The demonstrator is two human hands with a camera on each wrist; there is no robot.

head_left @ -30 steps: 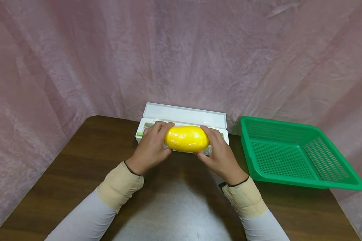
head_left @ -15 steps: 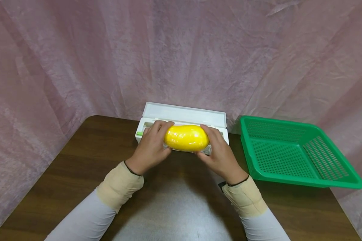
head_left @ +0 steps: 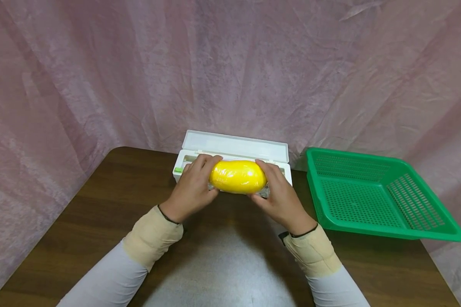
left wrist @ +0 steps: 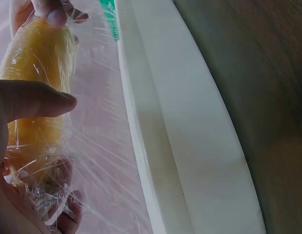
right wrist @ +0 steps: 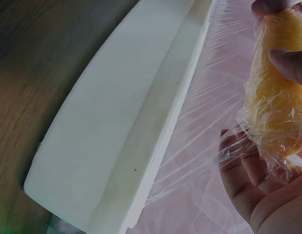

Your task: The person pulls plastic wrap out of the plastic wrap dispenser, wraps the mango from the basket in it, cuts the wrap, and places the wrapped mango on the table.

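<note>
A smooth yellow, oblong, fruit-like object [head_left: 238,177] is wrapped in cling film and held up between both hands. My left hand [head_left: 194,183] grips its left end, and my right hand [head_left: 280,200] grips its right end. Just behind it is a white cling film dispenser [left wrist: 190,122] with its long lid [head_left: 234,145] raised. Both wrist views show a sheet of cling film [right wrist: 204,107] stretched taut from the dispenser to the yellow object. Crumpled film gathers at the ends, near the fingers. The hands and the object hide much of the dispenser's front in the head view.
To the right, a green perforated plastic basket [head_left: 357,200] sits on the dark wooden table [head_left: 119,192], reaching past its right edge. A small green piece [head_left: 178,170] shows at the dispenser's left end. A pink curtain [head_left: 230,64] hangs behind the table.
</note>
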